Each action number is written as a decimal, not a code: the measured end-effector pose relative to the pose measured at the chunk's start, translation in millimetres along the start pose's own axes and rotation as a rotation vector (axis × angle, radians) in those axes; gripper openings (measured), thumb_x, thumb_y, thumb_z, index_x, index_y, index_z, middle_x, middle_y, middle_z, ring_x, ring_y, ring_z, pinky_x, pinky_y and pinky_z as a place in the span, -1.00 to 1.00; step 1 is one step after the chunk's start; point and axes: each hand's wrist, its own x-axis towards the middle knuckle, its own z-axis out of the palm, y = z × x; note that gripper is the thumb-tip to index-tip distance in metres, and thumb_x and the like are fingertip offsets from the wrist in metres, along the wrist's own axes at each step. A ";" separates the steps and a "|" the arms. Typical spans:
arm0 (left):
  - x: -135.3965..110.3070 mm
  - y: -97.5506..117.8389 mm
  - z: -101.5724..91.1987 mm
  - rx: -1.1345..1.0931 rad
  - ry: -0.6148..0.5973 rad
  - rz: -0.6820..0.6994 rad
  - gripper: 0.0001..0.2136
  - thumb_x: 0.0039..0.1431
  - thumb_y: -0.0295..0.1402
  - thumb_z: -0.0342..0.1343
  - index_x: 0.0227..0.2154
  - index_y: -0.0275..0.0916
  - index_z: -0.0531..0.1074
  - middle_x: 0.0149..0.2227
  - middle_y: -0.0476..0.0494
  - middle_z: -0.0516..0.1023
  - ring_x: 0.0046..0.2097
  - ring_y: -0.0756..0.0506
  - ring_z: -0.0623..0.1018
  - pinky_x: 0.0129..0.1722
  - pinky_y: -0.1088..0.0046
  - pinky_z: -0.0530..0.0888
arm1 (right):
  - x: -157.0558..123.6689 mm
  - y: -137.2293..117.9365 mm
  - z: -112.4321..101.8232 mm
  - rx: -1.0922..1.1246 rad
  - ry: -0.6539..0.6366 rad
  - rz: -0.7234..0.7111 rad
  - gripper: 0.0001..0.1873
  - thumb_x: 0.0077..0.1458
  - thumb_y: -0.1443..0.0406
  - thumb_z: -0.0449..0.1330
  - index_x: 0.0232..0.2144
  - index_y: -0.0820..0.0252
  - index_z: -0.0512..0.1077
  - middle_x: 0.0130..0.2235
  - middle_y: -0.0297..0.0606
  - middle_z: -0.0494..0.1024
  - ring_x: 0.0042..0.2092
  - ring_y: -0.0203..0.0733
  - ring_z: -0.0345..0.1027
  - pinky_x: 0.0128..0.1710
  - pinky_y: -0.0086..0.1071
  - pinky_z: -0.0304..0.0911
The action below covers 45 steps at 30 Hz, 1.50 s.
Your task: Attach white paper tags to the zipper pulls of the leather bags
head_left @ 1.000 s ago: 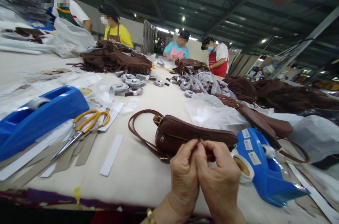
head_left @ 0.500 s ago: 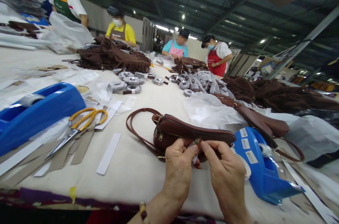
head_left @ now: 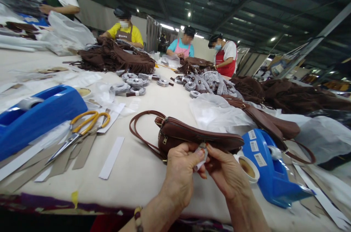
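Note:
A brown leather shoulder bag (head_left: 197, 131) lies on the table in front of me, its thin strap (head_left: 138, 124) looped out to the left. My left hand (head_left: 181, 166) pinches a small pale, translucent wrapping piece (head_left: 201, 157) against the bag's near side, by a zipper. Close beside it, my right hand (head_left: 223, 168) has thumb and fingers closed at the edge of that piece; what lies between the tips is hidden. A brass zipper pull (head_left: 165, 139) hangs at the bag's left end.
Blue tape dispensers stand left (head_left: 41, 115) and right (head_left: 267, 168), with a tape roll (head_left: 249, 169) beside the right one. Orange-handled scissors (head_left: 87, 124) lie on paper strips. Behind are wrapped straps (head_left: 134, 84), plastic sheets (head_left: 216, 113), fringed brown bags (head_left: 117, 56) and several co-workers.
Both hands have shifted slightly left, and the pale piece shows more between my fingers. The tape roll by the right dispenser is more exposed. At the far left, a co-worker has moved left.

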 end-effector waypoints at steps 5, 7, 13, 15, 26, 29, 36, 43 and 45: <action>4.7 -3.7 -6.1 0.109 -0.049 0.073 -0.88 -0.15 -0.41 0.14 -0.52 -0.38 0.38 -0.58 -0.03 0.42 -0.66 0.10 0.29 -0.69 0.56 0.27 | 6.4 3.2 -0.6 0.001 -0.024 0.056 -0.80 -0.41 0.30 0.39 -0.68 0.30 0.45 -0.70 -0.34 0.40 -0.68 -0.31 0.20 -0.79 -0.47 0.07; 8.7 -4.1 -8.5 0.165 -0.082 0.095 -0.87 -0.13 -0.40 0.12 -0.50 -0.37 0.37 -0.59 0.00 0.39 -0.66 0.09 0.29 -0.66 0.54 0.29 | 10.0 3.3 -0.4 -0.003 -0.022 0.043 -0.84 -0.36 0.32 0.35 -0.68 0.30 0.45 -0.69 -0.31 0.41 -0.68 -0.31 0.20 -0.78 -0.46 0.06; 20.9 -8.3 -13.5 0.373 -0.134 0.178 -0.85 -0.02 -0.37 0.05 -0.36 -0.33 0.35 -0.49 0.00 0.41 -0.54 0.07 0.37 -0.50 0.52 0.37 | 14.8 7.6 -0.9 -0.006 0.043 -0.092 -0.87 -0.35 0.37 0.33 -0.65 0.28 0.44 -0.64 -0.36 0.42 -0.61 -0.36 0.18 -0.68 -0.48 0.08; 22.1 -13.2 -17.2 0.488 -0.147 0.223 -0.88 0.00 -0.40 0.01 -0.36 -0.30 0.34 -0.48 -0.01 0.42 -0.48 0.02 0.41 -0.44 0.48 0.39 | 10.0 12.8 -4.2 -0.002 0.081 -0.157 -0.83 -0.38 0.35 0.36 -0.60 0.25 0.46 -0.59 -0.40 0.44 -0.57 -0.38 0.18 -0.60 -0.50 0.13; 20.1 4.4 -79.3 1.057 0.309 0.633 -0.89 0.04 -0.41 -0.02 -0.33 -0.25 0.32 -0.33 -0.16 0.36 -0.23 -0.17 0.38 -0.19 0.23 0.30 | -18.0 43.5 -43.5 -0.710 0.451 -0.396 -0.56 -0.18 0.03 0.21 -0.30 0.22 0.46 -0.40 -0.27 0.50 -0.38 -0.19 0.30 -0.35 -0.33 0.24; 31.7 10.2 -84.0 1.110 0.402 0.657 -0.91 -0.02 -0.39 0.07 -0.41 -0.23 0.30 -0.37 -0.13 0.36 -0.29 -0.17 0.38 -0.24 0.24 0.32 | -11.3 48.9 -46.6 -0.780 0.406 -0.400 -0.55 -0.14 0.03 0.17 -0.28 0.23 0.44 -0.33 -0.19 0.52 -0.32 -0.12 0.35 -0.28 -0.27 0.25; 45.3 21.2 -84.6 1.121 0.445 0.716 -0.84 0.10 -0.29 -0.06 -0.32 -0.24 0.31 -0.32 -0.15 0.40 -0.32 -0.10 0.43 -0.27 0.30 0.40 | 2.3 50.8 -53.3 -0.927 0.380 -0.450 -0.64 -0.07 0.07 0.12 -0.32 0.21 0.43 -0.34 -0.19 0.52 -0.34 -0.11 0.37 -0.29 -0.27 0.27; 54.9 36.9 -90.8 1.145 0.252 0.631 -0.76 -0.01 -0.27 -0.02 -0.30 -0.26 0.37 -0.30 -0.15 0.44 -0.34 -0.11 0.46 -0.31 0.31 0.44 | 9.0 50.0 -43.6 -0.970 0.408 -0.563 -0.79 -0.04 0.21 0.07 -0.38 0.21 0.41 -0.38 -0.20 0.51 -0.36 -0.13 0.37 -0.33 -0.30 0.28; 55.8 38.5 -94.4 1.150 0.255 0.616 -0.76 -0.02 -0.21 0.01 -0.33 -0.25 0.36 -0.33 -0.14 0.43 -0.35 -0.13 0.46 -0.28 0.27 0.42 | 13.1 49.5 -41.4 -0.992 0.414 -0.584 -0.83 -0.04 0.28 0.06 -0.39 0.21 0.41 -0.37 -0.20 0.49 -0.33 -0.14 0.36 -0.31 -0.31 0.28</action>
